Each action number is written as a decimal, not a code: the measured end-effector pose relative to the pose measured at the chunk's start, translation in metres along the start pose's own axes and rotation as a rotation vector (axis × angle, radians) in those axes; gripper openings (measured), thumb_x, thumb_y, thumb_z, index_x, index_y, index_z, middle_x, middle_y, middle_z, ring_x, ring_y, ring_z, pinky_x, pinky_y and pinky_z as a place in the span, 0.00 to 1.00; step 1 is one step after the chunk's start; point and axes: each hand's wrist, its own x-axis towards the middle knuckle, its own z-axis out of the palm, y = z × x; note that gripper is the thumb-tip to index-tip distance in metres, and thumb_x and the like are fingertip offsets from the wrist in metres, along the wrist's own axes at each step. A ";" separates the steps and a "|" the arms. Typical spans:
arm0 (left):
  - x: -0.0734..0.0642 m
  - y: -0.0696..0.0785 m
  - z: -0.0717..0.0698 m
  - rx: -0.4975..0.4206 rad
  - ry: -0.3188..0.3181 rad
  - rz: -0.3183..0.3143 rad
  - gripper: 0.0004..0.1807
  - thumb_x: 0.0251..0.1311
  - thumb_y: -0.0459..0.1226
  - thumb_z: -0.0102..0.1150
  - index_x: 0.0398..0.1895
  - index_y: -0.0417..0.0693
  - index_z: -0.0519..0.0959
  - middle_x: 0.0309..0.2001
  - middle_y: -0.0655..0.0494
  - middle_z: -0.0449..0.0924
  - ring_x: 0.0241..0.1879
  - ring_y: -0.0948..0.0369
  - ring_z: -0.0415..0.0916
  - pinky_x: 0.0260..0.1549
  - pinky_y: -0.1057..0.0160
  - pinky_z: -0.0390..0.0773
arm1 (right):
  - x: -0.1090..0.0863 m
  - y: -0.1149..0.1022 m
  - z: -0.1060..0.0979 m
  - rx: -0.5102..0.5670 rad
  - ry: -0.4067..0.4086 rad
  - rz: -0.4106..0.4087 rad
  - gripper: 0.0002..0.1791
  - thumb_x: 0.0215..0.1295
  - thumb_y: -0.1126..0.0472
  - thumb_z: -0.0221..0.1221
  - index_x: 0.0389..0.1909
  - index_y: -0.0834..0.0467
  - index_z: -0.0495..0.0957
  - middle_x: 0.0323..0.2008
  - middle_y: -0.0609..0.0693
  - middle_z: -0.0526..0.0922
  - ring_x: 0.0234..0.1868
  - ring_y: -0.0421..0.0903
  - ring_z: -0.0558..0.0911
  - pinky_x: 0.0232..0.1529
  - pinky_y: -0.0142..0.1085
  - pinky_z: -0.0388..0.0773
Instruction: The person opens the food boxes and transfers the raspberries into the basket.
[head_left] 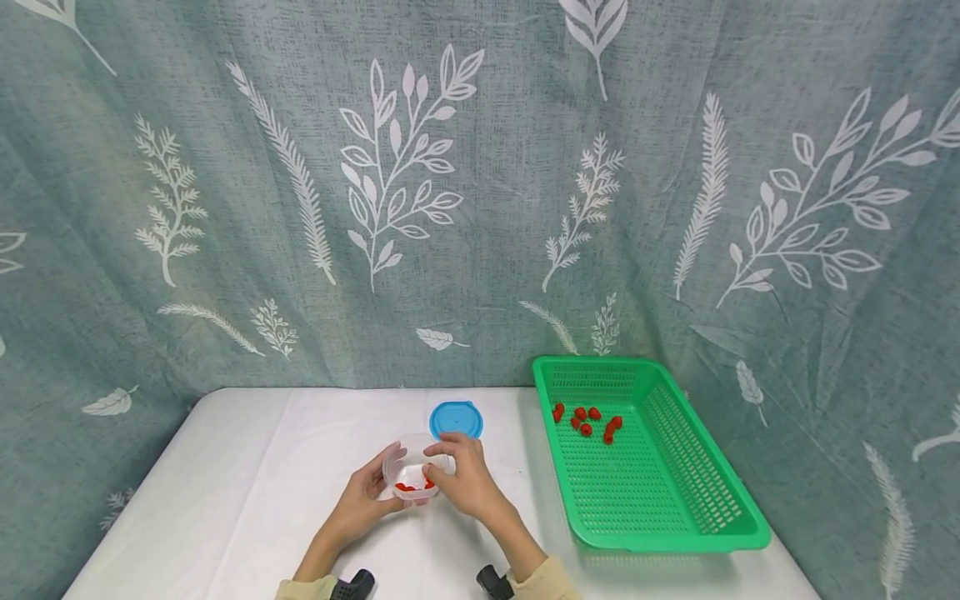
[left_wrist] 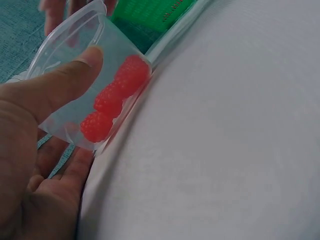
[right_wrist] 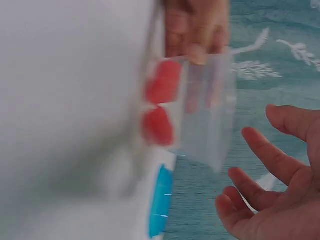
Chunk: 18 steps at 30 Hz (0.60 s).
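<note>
At the white table, left hand around a cup of red berries, right hand alongside, fingers apart.

A leaf-patterned curtain backs a white-covered table.

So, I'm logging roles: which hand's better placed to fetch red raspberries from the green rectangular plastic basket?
Probably the right hand, empty and nearer the basket; the left hand holds the clear round plastic tub.

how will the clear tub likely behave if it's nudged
The clear tub looks thin-walled, so it is probably light and may flex when squeezed. The red berries inside sit at its bottom, so it might resist tipping somewhat; being rounded, they could roll about.
</note>
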 end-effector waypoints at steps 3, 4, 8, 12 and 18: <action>-0.001 -0.001 0.000 0.001 -0.011 0.009 0.51 0.50 0.28 0.76 0.78 0.37 0.59 0.73 0.36 0.66 0.75 0.41 0.59 0.69 0.70 0.68 | 0.003 0.009 0.008 -0.002 0.028 0.013 0.13 0.65 0.63 0.63 0.47 0.65 0.85 0.64 0.68 0.74 0.67 0.65 0.66 0.66 0.64 0.68; -0.001 -0.001 0.000 0.002 -0.017 0.012 0.51 0.51 0.28 0.76 0.78 0.37 0.58 0.73 0.36 0.66 0.75 0.41 0.59 0.69 0.69 0.67 | 0.005 0.012 0.010 0.000 0.032 0.012 0.13 0.65 0.64 0.63 0.47 0.66 0.85 0.64 0.68 0.74 0.67 0.66 0.66 0.66 0.65 0.69; -0.001 0.000 0.000 -0.021 -0.028 -0.021 0.52 0.50 0.28 0.76 0.78 0.39 0.58 0.74 0.38 0.64 0.76 0.44 0.57 0.70 0.71 0.66 | 0.013 0.023 0.018 0.028 0.025 0.008 0.12 0.66 0.67 0.60 0.47 0.68 0.84 0.61 0.67 0.77 0.67 0.65 0.69 0.69 0.64 0.68; 0.000 0.001 0.000 -0.043 -0.026 -0.042 0.53 0.49 0.27 0.76 0.79 0.39 0.57 0.75 0.39 0.63 0.77 0.45 0.56 0.70 0.71 0.64 | 0.022 0.029 0.024 0.043 -0.031 0.020 0.12 0.67 0.68 0.59 0.47 0.69 0.83 0.54 0.64 0.83 0.61 0.62 0.79 0.65 0.59 0.76; -0.002 0.001 -0.001 -0.028 -0.015 -0.012 0.52 0.49 0.26 0.75 0.78 0.37 0.58 0.73 0.36 0.65 0.76 0.42 0.57 0.71 0.69 0.64 | 0.031 0.023 0.028 -0.069 -0.116 0.096 0.12 0.68 0.68 0.60 0.48 0.69 0.83 0.44 0.58 0.86 0.41 0.48 0.84 0.43 0.43 0.87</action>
